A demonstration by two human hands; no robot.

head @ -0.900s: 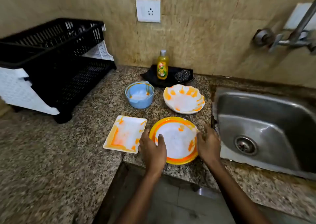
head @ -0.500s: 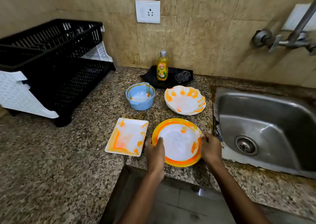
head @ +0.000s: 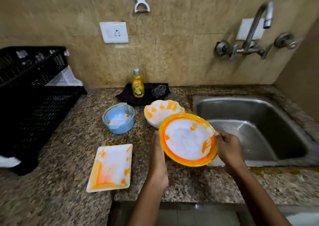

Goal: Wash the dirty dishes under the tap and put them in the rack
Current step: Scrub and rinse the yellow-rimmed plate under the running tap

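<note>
The round yellow-rimmed plate (head: 187, 139) has risen off the counter, pinched between left hand (head: 158, 158) and right hand (head: 227, 148); the sink (head: 255, 129) lies just right.

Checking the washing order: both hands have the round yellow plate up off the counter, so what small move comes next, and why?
Probably carry the yellow plate right, over the sink beneath the tap. Left hand and right hand hold it tilted, still orange-smeared.

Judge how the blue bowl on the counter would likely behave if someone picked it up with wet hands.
The blue bowl looks like thin plastic, so probably light and stiff. Orange and white residue coats its inside, so its walls may feel slippery. Its wide, low shape sits flat on the granite counter, so a push would likely slide it, not tip it.
</note>
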